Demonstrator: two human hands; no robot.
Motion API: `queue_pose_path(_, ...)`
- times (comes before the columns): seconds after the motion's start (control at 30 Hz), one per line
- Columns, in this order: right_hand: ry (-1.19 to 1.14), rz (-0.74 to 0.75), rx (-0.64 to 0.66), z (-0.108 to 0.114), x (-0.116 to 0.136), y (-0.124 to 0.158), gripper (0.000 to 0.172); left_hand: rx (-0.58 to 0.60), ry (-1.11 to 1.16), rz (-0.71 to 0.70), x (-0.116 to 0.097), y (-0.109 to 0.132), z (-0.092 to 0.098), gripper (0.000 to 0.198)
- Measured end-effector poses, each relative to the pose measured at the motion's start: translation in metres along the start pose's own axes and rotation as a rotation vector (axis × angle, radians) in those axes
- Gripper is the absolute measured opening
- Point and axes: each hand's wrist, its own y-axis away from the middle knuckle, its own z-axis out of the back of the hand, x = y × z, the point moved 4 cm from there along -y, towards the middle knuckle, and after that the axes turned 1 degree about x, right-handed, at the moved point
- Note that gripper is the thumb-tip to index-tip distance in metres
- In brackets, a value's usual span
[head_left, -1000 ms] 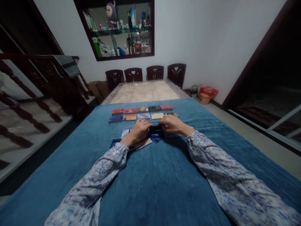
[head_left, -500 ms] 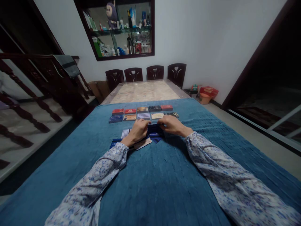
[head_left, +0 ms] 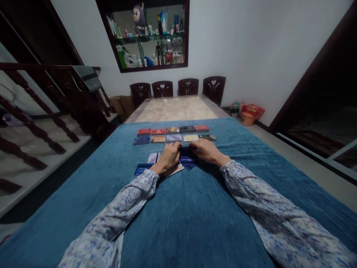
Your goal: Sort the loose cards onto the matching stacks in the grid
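Your nearly closed left hand [head_left: 170, 155] and right hand [head_left: 208, 151] pinch a dark card [head_left: 185, 148] between them, seemingly steadying it; card stacks [head_left: 173, 130] lie at twelve o'clock.

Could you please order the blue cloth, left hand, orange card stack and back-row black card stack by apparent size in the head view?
1. Blue cloth, by far the largest.
2. Left hand.
3. Orange card stack and black card stack: too alike to rank.
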Motion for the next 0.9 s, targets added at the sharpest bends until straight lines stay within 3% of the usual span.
queue_pose_path(0.33, 0.037, -0.131, -0.039, -0.003, 0.004, 0.004, 0.045, -0.067, 0.030, 0.050, 0.006, 0.000, 0.000, 0.028)
queue_pose_path(0.9, -0.054, 0.004, -0.247, -0.016, 0.002, 0.002, 0.049, -0.160, 0.139, 0.115, 0.018, -0.002, 0.005, 0.028)
